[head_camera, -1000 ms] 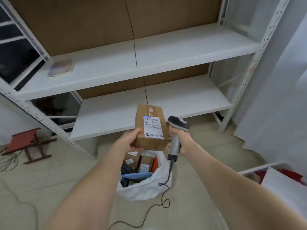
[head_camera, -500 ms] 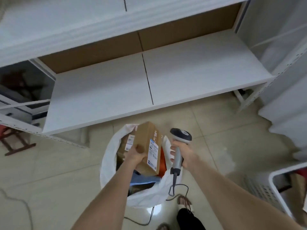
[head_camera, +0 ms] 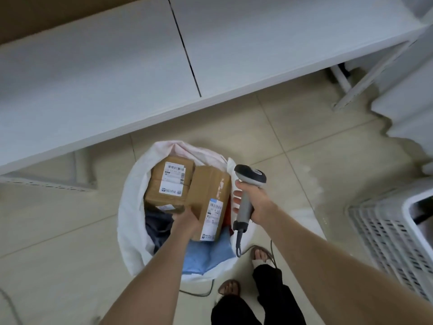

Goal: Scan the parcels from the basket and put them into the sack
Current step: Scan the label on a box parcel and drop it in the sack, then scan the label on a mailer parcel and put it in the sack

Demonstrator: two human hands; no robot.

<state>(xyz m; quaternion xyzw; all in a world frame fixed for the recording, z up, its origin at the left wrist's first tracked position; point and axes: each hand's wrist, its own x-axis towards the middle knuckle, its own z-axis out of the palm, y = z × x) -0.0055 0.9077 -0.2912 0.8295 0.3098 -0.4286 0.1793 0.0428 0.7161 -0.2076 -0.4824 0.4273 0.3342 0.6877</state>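
Parcel point(head_camera: 208, 191) w/ white label, txt blurred, left hand point(head_camera: 185, 219) fingers gripping it over sack point(head_camera: 131, 207), right hand point(head_camera: 255, 202) fingers round scanner point(head_camera: 250, 175)

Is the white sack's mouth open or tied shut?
Open. The white sack gapes wide, showing a labelled cardboard box and blue fabric inside.

The left arm point(head_camera: 150, 270) and right arm point(head_camera: 323, 252) reach forward and down. The left grip point(head_camera: 185, 222) clasps a parcel point(head_camera: 207, 191) at its near corner; the right grip point(head_camera: 255, 202) curls round a scanner point(head_camera: 250, 175).
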